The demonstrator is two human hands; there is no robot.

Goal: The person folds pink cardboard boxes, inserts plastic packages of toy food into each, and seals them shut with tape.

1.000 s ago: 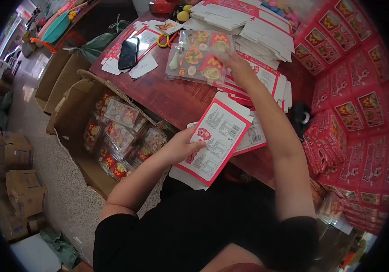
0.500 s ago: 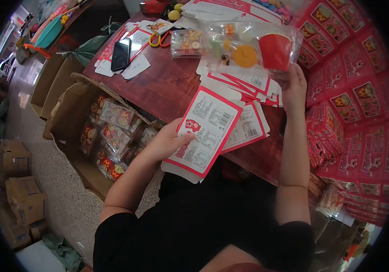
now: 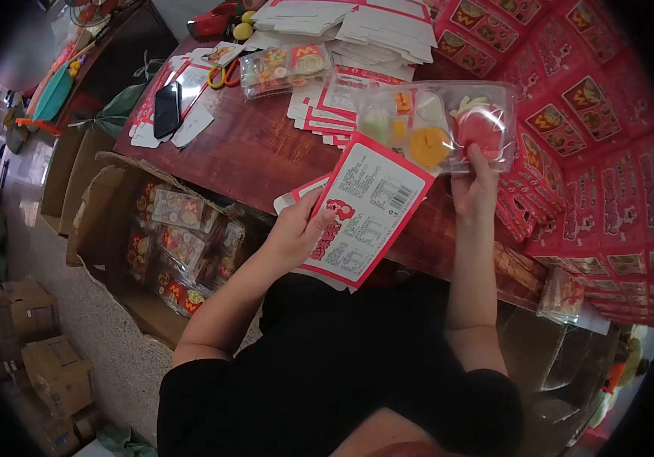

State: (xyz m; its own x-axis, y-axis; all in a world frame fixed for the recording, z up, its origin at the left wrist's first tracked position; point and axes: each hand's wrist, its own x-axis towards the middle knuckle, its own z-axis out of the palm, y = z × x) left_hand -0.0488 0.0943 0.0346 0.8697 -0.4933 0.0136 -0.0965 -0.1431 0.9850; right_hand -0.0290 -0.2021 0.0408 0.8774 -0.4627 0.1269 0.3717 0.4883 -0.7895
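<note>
My left hand (image 3: 296, 232) is closed on a flat printed carton (image 3: 376, 202), white with a red border, a barcode and small text. Its thumb lies across the printed face. In my right hand (image 3: 474, 190) is a clear plastic tray pack (image 3: 418, 103), its thumb over the front and the other fingers behind. Yellow, orange, pale green and red pieces show through the plastic. The pack's lower edge overlaps the carton's upper end in this view. Behind them, more flat cartons (image 3: 319, 114) lie fanned on the red-brown table (image 3: 254, 156).
Further back are filled clear packs (image 3: 285, 68), scissors (image 3: 224, 75), a black phone (image 3: 167, 109) and a pile of white cartons (image 3: 384, 32). A cardboard box (image 3: 106, 228) of packs stands at left. Stacked pink cartons (image 3: 578, 152) form a wall at right.
My right hand has brought the tray pack down and turned it, so it now meets the carton in view. My left hand has moved slightly right with the carton. The view has shifted.
</note>
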